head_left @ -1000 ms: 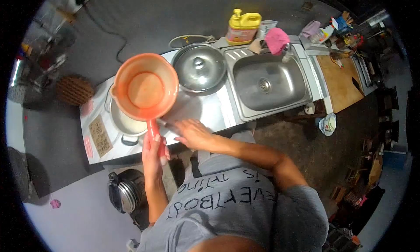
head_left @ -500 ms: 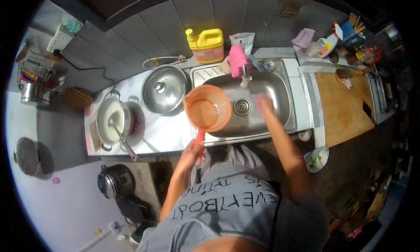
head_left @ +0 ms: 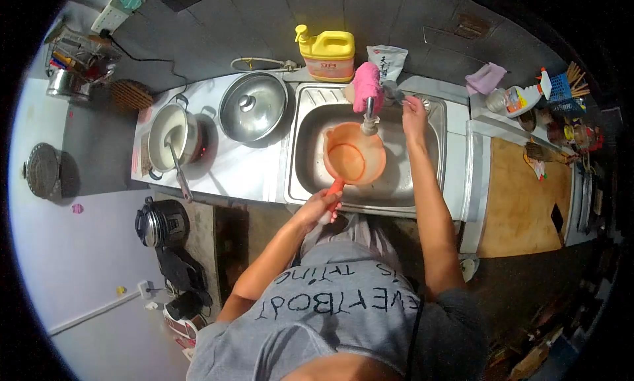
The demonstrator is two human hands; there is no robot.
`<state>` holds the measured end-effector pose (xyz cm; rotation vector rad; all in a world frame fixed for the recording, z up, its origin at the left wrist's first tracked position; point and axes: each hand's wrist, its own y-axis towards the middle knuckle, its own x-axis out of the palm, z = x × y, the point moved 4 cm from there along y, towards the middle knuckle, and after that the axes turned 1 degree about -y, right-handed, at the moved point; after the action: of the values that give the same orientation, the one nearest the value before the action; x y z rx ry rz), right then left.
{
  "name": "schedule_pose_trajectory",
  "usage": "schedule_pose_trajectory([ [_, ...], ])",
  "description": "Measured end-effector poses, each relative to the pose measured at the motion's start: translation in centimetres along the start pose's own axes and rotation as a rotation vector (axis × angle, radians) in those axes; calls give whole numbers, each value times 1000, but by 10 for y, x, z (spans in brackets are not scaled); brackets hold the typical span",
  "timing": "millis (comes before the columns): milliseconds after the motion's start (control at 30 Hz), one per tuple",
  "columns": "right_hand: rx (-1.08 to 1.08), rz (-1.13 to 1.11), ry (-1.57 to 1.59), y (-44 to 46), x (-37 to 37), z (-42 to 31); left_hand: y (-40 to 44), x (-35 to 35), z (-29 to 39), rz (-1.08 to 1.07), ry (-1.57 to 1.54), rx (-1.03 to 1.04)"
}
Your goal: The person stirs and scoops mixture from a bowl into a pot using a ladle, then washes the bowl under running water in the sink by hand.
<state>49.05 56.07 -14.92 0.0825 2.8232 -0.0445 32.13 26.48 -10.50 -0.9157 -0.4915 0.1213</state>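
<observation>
My left hand (head_left: 321,207) is wrapped round the handle of an orange plastic water dipper (head_left: 372,161). The dipper is over the steel sink (head_left: 300,176), its mouth just below the faucet (head_left: 370,124). A pink cloth (head_left: 367,87) is draped over the faucet's neck. Beside the cloth, the fingers of my right hand (head_left: 415,116) are closed at the grey faucet handle (head_left: 394,92); the exact contact is small and partly hidden. The dipper's inside looks wet, but I cannot tell how much water it holds.
Left of the sink are a steel lid (head_left: 254,116) and a pot (head_left: 168,133) with a ladle sticking out. A yellow jug (head_left: 328,54) and a white packet (head_left: 387,60) stand behind the sink. At the right lies a wooden cutting board (head_left: 522,209); a spray bottle (head_left: 528,98) is behind it.
My left hand has brought the dipper right, from the sink's left edge to under the faucet. My right hand has moved from over the basin up to the faucet handle.
</observation>
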Motion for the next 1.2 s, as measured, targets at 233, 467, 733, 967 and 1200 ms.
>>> schedule_pose_trajectory([
  [233,-68,-372,-22,46,49,-7,10,-1,-11,3,-28,13],
  [467,-414,-978,-457,114,113,12,-1,-2,-9,8,-67,2],
  [733,80,-806,124,75,73,-32,4,-2,-10,1,-90,6],
  [967,417,-928,398,5,16,-96,16,-4,-8,-50,-93,-15],
  [1200,85,-701,558,-39,-53,-202,20,-2,-4,-71,-50,-5],
])
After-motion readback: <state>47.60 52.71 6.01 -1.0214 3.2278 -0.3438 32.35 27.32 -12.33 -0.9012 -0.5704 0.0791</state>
